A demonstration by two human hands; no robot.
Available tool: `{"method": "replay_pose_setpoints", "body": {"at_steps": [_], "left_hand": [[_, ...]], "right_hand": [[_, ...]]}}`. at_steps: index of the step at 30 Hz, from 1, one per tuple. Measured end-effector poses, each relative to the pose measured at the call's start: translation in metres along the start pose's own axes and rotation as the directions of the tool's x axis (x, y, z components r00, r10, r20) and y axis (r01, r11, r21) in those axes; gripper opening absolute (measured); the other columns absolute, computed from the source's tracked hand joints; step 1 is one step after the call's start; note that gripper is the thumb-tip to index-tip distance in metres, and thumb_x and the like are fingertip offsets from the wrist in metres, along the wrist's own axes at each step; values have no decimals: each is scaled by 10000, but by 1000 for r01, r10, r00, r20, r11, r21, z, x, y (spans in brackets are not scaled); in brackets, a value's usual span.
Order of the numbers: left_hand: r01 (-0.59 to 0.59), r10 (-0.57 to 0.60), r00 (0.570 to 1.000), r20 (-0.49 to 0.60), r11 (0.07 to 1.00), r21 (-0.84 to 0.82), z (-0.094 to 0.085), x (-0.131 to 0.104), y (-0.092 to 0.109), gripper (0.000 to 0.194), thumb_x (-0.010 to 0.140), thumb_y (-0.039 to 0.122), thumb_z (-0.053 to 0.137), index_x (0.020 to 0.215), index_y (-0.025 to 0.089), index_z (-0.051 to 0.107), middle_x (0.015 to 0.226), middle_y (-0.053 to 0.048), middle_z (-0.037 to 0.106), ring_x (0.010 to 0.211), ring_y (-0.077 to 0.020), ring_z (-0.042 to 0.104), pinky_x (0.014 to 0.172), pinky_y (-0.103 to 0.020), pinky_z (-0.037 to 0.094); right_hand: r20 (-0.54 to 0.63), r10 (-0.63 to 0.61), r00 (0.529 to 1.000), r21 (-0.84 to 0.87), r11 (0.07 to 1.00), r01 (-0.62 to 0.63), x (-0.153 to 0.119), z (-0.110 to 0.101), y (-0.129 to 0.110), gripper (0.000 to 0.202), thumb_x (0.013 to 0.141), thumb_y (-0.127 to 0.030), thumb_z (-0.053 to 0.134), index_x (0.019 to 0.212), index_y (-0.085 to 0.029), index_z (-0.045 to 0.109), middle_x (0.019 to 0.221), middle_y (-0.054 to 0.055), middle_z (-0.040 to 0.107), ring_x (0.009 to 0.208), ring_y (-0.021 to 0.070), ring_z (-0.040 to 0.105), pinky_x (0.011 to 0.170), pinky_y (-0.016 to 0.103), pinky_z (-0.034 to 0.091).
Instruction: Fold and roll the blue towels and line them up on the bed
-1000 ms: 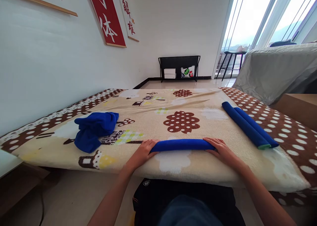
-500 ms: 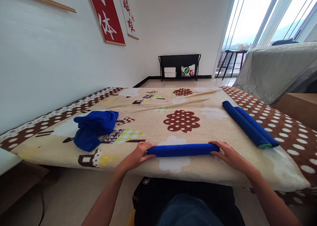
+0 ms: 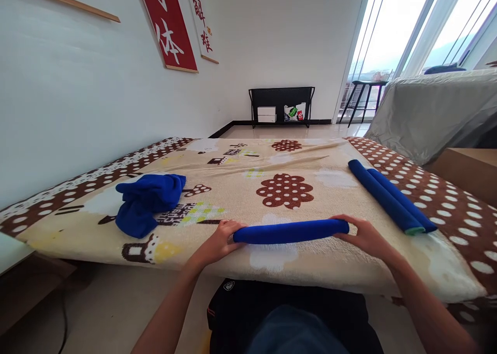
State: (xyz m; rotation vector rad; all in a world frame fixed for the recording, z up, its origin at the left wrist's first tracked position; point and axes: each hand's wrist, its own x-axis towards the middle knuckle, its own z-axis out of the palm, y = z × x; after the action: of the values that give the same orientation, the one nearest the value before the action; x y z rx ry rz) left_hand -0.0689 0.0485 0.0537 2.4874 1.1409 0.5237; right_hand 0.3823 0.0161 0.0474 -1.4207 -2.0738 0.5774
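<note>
A rolled blue towel (image 3: pixel 291 232) stretches between my two hands near the front edge of the bed. Its left end is gripped by my left hand (image 3: pixel 229 235), thumb in front and fingers behind. My right hand (image 3: pixel 355 231) pinches the other end, which is tilted slightly higher. To the right, two more rolled blue towels (image 3: pixel 388 196) lie side by side, one showing a green edge at its near end. A crumpled blue towel (image 3: pixel 149 201) rests on the left part of the bed.
The bed wears a cream patterned blanket (image 3: pixel 240 180) with brown dotted borders. A black rack (image 3: pixel 281 94) stands at the far wall, holding white boxes. On the right are a covered piece of furniture (image 3: pixel 438 108), a cardboard box (image 3: pixel 469 167) and a stool (image 3: pixel 365 92).
Both hands have closed on the towel roll's ends. Its right end has risen and shifted a little rightward with my right hand; the other towels stay put.
</note>
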Motion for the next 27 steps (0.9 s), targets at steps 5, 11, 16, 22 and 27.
{"method": "replay_pose_setpoints", "body": {"at_steps": [5,11,16,22,27], "left_hand": [[54,-55,996,-75,998,-15,16,26,23,383,852,376,651,1205,233,609,1151,-56,684,1061,-256,596,1047,-429,334],[36,-45,997,-63,991,-127,62,67,84,326,777,343,732,1063,217,640,1043,-34,699,1014,-257,590,1014,-428,332],[-1,-14,998,-56,968,-252,90,79,112,294,735,369,797,955,219,673,1066,-25,692,1033,-260,581,957,-408,326],[40,-47,999,-22,966,-255,99,78,105,304,701,387,831,888,205,677,1031,-38,686,1044,-286,567,935,-423,330],[64,-67,998,-3,965,-253,100,78,104,334,709,401,823,936,198,685,1045,-56,677,1064,-300,565,952,-439,337]], "right_hand": [[-254,-127,959,103,982,157,26,-63,-56,463,759,-483,740,1159,-275,636,1049,23,687,946,216,622,869,355,506],[-425,-389,817,4,902,432,56,-105,-163,438,729,-426,767,1121,-268,652,1013,8,670,893,182,616,830,359,512],[-312,-433,845,-181,901,395,59,-105,-212,339,757,-415,714,1050,-248,683,906,-9,666,806,162,598,737,331,486],[-278,-406,871,-192,912,363,62,-100,-201,331,753,-419,707,1038,-254,679,897,-10,680,755,154,576,683,315,453],[-286,-408,867,-197,911,363,63,-106,-198,327,750,-412,716,1032,-250,689,880,-13,685,700,130,555,601,274,414]]}}
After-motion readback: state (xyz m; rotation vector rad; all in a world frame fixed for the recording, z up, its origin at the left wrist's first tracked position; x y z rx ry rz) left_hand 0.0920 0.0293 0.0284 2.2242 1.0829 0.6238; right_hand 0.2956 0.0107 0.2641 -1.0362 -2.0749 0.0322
